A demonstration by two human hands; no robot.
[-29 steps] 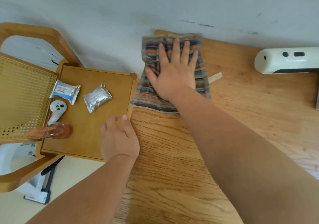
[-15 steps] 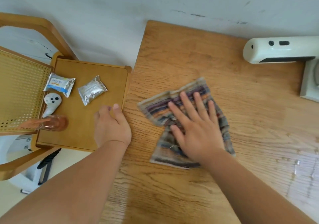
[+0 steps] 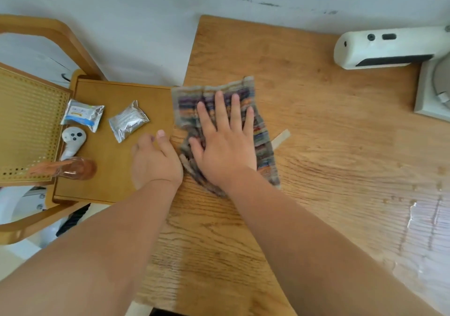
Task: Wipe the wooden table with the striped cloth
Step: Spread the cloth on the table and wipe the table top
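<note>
Your right hand (image 3: 225, 145) presses flat, fingers spread, on the multicoloured striped cloth (image 3: 261, 142) on the wooden table (image 3: 328, 133); beside it, your left hand (image 3: 155, 162) rests loosely curled, grasping nothing

Slid striped cloth (image 3: 261, 142) leftward from mid-table to left edge of wooden table (image 3: 328, 145), under flat right hand (image 3: 225, 150). Uncovered pale strip (image 3: 281, 138) beside cloth. Upper cloth corner ended just beside side tray (image 3: 117, 194).

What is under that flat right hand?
The striped cloth, spread on the wooden table, lies under the right hand. Whatever the palm and cloth cover stays hidden.
</note>
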